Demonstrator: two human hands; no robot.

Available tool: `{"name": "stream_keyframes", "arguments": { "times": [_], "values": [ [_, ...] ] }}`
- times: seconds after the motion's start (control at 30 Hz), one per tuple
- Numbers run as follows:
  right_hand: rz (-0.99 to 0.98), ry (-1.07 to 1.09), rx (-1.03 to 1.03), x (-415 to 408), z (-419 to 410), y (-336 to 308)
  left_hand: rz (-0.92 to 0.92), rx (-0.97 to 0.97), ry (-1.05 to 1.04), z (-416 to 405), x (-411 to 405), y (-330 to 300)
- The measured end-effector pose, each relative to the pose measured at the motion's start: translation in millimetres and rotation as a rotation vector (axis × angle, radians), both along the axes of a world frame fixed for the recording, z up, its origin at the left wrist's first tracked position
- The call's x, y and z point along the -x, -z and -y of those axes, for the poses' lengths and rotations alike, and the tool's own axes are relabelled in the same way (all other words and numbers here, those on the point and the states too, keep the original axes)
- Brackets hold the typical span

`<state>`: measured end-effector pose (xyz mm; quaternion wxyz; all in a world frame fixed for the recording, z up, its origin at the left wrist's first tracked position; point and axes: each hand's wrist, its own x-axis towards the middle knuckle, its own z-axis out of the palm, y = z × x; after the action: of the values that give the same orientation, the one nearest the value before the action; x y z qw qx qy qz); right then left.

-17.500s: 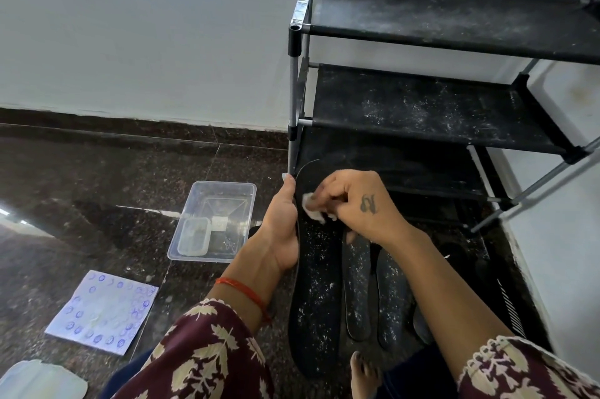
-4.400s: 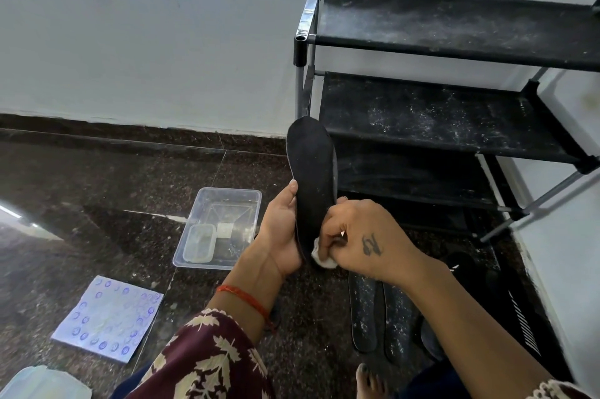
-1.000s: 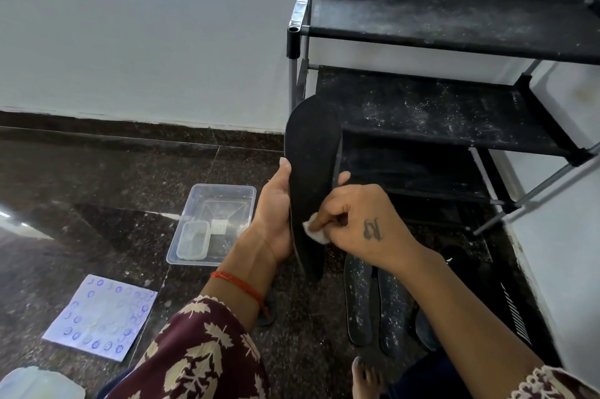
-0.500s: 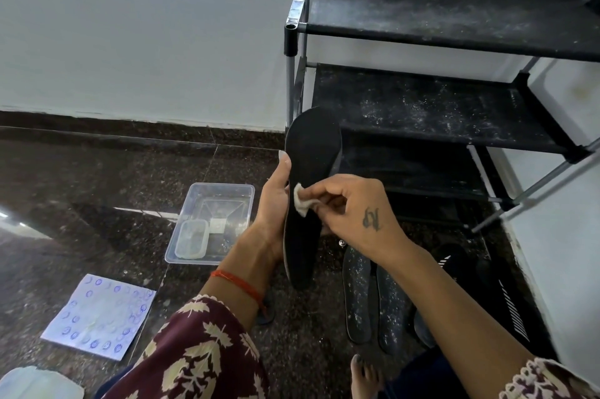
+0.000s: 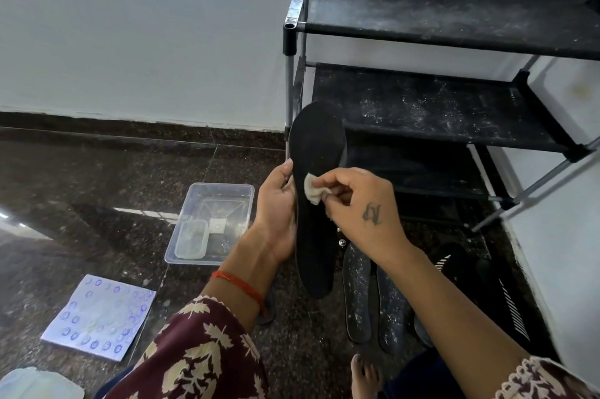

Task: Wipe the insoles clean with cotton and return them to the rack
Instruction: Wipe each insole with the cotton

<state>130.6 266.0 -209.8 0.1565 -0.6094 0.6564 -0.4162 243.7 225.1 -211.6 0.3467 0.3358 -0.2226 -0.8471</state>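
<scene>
The black insole [image 5: 314, 197] is held upright by the left hand [image 5: 276, 213]; cotton [image 5: 313, 192], pinched in the right hand [image 5: 360, 203], is pressed against it.

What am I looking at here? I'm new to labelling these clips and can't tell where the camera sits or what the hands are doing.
There is no machine: a person works with bare hands, and the one camera is worn on their head, looking forward and down. The left hand holds a black insole upright. The right hand pinches a white cotton wad against it. On the dark floor lie two dusty insoles, a clear plastic tub and a blue-printed sheet. A black shoe rack stands beside the wall.
</scene>
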Motion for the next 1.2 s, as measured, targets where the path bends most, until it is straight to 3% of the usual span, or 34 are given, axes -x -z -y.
{"name": "stream_keyframes", "arguments": {
  "times": [0.13,0.33,0.47,0.57,0.77,0.9,1.07,1.2],
  "values": [
    [0.136,-0.177,-0.101,-5,-4,-8,-0.001,-0.008,0.010,1,1,2],
    [-0.175,-0.368,-0.078,5,-9,-12,-0.038,-0.050,0.004,5,0,3],
    [-0.340,-0.138,0.032,16,-6,-6,-0.040,-0.010,0.039,5,0,3],
    [-0.211,0.068,0.193,17,-3,-6,-0.029,-0.004,0.027,6,0,4],
    [-0.064,-0.032,0.049,4,1,-2,0.027,0.006,-0.008,5,1,8],
    [0.001,-0.259,-0.031,0,-4,-7,0.049,0.013,-0.020,6,2,8],
    [-0.191,-0.407,-0.097,10,-7,-9,0.020,0.021,-0.005,8,3,10],
    [-0.344,-0.174,0.030,20,-6,-7,0.028,0.015,0.029,9,-1,8]
  ]
}}
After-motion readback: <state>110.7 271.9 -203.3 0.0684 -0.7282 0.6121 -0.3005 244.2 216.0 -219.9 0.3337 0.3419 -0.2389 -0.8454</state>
